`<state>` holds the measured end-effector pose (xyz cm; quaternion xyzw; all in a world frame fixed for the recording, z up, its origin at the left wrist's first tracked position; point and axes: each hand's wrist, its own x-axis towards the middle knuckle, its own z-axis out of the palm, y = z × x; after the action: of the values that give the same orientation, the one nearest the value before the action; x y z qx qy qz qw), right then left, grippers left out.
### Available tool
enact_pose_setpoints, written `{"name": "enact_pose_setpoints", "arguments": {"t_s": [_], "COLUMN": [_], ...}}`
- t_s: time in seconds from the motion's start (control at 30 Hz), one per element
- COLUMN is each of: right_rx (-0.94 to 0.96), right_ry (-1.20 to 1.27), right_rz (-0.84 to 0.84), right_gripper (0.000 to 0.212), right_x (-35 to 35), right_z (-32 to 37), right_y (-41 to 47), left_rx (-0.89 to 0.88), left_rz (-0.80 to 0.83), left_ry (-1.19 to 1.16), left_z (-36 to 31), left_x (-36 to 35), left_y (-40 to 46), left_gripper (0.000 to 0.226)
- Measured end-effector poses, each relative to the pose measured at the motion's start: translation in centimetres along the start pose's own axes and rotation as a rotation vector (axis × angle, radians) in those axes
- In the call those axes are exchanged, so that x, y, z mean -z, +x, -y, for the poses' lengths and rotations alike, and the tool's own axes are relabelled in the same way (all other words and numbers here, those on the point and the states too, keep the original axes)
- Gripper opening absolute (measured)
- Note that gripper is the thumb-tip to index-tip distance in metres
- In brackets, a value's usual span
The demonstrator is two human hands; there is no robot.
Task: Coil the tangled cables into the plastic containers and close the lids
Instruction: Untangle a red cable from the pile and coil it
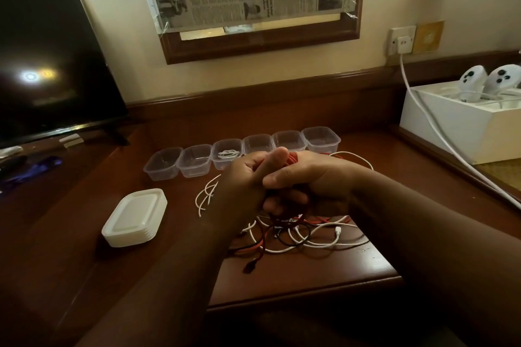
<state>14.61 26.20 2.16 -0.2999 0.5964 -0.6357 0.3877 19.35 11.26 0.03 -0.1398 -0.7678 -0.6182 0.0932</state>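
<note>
Six clear plastic containers stand in a row at twelve o'clock from our hands, all open; the third from the left holds a coiled white cable. We hold both hands together above the wooden desk. Our left hand and right hand curl their fingers around a bunched red cable, thumbs crossing on top. At six o'clock beneath them lies the tangle of cables, white, red and black strands crossing one another. A stack of white lids sits at nine o'clock, apart from the tangle. A white box stands at two o'clock.
</note>
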Motion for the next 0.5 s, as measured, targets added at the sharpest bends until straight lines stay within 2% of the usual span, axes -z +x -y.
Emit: {"name": "enact_pose_setpoints", "arguments": {"t_s": [0.17, 0.27, 0.4, 0.5], "right_rx": [0.024, 0.061, 0.087, 0.112], "right_ry": [-0.109, -0.085, -0.037, 0.015], "right_rz": [-0.169, -0.237, -0.251, -0.214], "right_gripper": [0.037, 0.040, 0.039, 0.029], "right_x": [-1.0, -1.7, -1.7, -1.0], "right_z": [0.6, 0.5, 0.4, 0.3], "right_y": [-0.4, -0.3, -0.1, -0.3], "left_rx": [-0.018, -0.014, -0.037, -0.033], "left_rz": [-0.077, -0.112, -0.084, -0.136], "left_ry": [0.039, 0.014, 0.022, 0.013], "left_z": [-0.3, -0.2, -0.1, -0.3], "left_x": [-0.2, 0.0, 0.4, 0.6], "left_y": [0.1, 0.4, 0.9, 1.1], "left_gripper": [0.055, 0.049, 0.059, 0.055]}}
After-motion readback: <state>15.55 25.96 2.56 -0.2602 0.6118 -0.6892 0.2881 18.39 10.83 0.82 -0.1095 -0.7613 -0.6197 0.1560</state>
